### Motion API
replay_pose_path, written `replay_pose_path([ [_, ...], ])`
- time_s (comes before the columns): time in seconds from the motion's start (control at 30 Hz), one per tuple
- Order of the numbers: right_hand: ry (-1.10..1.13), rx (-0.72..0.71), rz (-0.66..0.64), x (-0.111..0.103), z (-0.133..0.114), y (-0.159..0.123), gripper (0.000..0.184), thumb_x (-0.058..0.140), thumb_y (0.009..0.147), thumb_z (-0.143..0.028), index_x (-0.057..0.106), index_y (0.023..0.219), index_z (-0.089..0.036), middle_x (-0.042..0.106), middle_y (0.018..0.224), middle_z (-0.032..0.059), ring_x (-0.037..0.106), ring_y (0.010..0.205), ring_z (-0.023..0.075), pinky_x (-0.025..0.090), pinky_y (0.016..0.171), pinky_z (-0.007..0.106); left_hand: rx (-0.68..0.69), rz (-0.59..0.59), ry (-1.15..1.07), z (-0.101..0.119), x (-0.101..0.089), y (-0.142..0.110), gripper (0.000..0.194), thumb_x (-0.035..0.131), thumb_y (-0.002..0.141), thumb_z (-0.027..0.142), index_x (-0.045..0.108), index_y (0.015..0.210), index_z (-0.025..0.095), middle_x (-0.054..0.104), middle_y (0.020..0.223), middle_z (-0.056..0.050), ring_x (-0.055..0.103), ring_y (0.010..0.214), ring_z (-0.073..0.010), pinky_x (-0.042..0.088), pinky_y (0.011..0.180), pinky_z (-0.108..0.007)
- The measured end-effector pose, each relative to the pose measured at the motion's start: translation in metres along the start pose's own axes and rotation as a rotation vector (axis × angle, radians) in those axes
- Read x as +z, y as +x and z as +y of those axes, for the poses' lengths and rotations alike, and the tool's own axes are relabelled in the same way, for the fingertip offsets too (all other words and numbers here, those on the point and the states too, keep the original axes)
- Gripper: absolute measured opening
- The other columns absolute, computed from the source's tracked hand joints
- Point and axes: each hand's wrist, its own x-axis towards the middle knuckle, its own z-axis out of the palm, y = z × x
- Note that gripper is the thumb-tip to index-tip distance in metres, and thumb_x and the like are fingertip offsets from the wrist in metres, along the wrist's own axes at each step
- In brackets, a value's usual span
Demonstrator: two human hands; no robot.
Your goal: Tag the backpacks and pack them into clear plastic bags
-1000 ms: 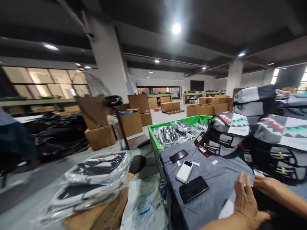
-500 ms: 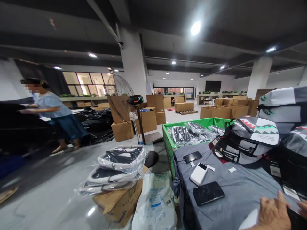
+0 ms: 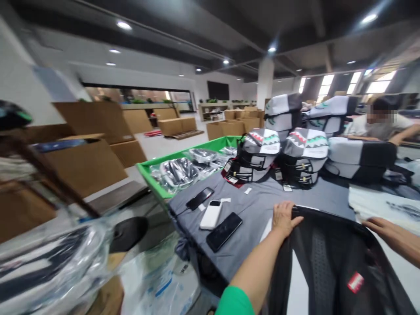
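A black backpack [image 3: 331, 262] lies in front of me on the grey-covered table [image 3: 252, 245], its dark inner or mesh side up and a red label on it. My left hand [image 3: 284, 218] grips its far left edge, thumb over the rim. At the far right edge, the fingers of my right hand [image 3: 382, 229] close on the rim; its thumb is hidden. Beyond my hands stand grey and white backpacks with a shark-tooth print, one pair on the left [image 3: 260, 148] and another [image 3: 305, 153] beside it.
Left on the table lie a black phone [image 3: 225, 232], a white power bank [image 3: 211, 215] and a cabled phone [image 3: 200, 199]. A green-rimmed bin [image 3: 144, 175] holds wrapped backpacks. Plastic-wrapped backpacks [image 3: 55, 258] are at lower left. A co-worker [image 3: 377, 122] is at back right.
The view has swung right. Both hands now show on the black backpack's edge; before, only part of them showed at lower right. A different co-worker is in view.
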Motion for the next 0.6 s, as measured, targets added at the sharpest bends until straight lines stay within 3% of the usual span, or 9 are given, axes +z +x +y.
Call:
replay_pose_path([
  [0.07,0.001,-0.033,-0.140,-0.004,-0.011,-0.001,0.045,0.033,0.105,-0.046,0.074,0.109,-0.028,0.074,0.102,0.0148,0.072,0.089,0.0217,0.055,0.076,0.034,0.076,0.045,0.025,-0.002,0.003,0.000,0.044,0.074,0.088,0.039,0.056,0.125,0.022,0.064,0.128,-0.008,0.059,0.121,-0.0261,0.045,0.107,-0.047],
  [0.1,-0.064,-0.022,-0.121,-0.001,-0.022,0.003,0.045,0.038,0.102,-0.051,0.073,0.110,-0.025,0.074,0.103,0.0160,0.071,0.096,0.0264,0.055,0.080,0.038,0.118,0.056,0.031,-0.003,0.004,0.000,0.043,0.075,0.088,0.035,0.056,0.125,0.022,0.064,0.128,-0.008,0.059,0.121,-0.0257,0.046,0.106,-0.046],
  [0.17,-0.192,0.049,-0.042,0.010,-0.049,0.009,0.044,0.044,0.098,-0.054,0.070,0.114,-0.021,0.072,0.110,0.0159,0.066,0.108,0.0315,0.054,0.091,0.045,0.194,0.064,0.039,-0.004,0.006,0.000,0.043,0.076,0.086,0.027,0.055,0.123,0.022,0.063,0.126,-0.008,0.059,0.120,-0.0244,0.049,0.105,-0.043],
  [0.23,-0.254,0.094,0.066,0.022,-0.075,0.010,0.040,0.045,0.099,-0.048,0.066,0.116,-0.019,0.071,0.111,0.0144,0.065,0.109,0.0298,0.053,0.094,0.046,0.246,0.090,0.060,-0.004,0.007,-0.004,0.040,0.076,0.085,0.021,0.056,0.120,0.021,0.063,0.121,-0.008,0.060,0.114,-0.0232,0.052,0.101,-0.041],
  [0.4,-0.276,0.026,0.252,0.036,-0.112,-0.025,0.026,0.044,0.102,-0.028,0.061,0.117,-0.016,0.070,0.108,0.0121,0.063,0.112,0.0253,0.053,0.097,0.040,0.305,0.166,0.152,-0.005,0.013,-0.035,0.028,0.070,0.087,0.014,0.057,0.112,0.018,0.063,0.107,-0.010,0.063,0.104,-0.0258,0.056,0.093,-0.044],
  [0.5,-0.264,-0.033,0.237,0.038,-0.118,-0.052,0.026,0.042,0.101,-0.020,0.061,0.118,-0.016,0.070,0.108,0.0110,0.063,0.112,0.0236,0.052,0.097,0.038,0.365,0.117,0.202,-0.011,0.012,-0.060,0.019,0.066,0.090,0.015,0.059,0.107,0.019,0.064,0.102,-0.009,0.063,0.101,-0.0257,0.056,0.091,-0.044],
  [0.6,-0.220,-0.023,0.078,0.039,-0.117,-0.061,0.026,0.040,0.101,-0.018,0.063,0.114,-0.017,0.070,0.107,0.0108,0.063,0.111,0.0243,0.053,0.096,0.038,0.438,-0.013,0.235,-0.019,0.009,-0.070,0.012,0.061,0.095,0.019,0.061,0.106,0.019,0.065,0.099,-0.008,0.063,0.096,-0.0234,0.055,0.088,-0.040],
])
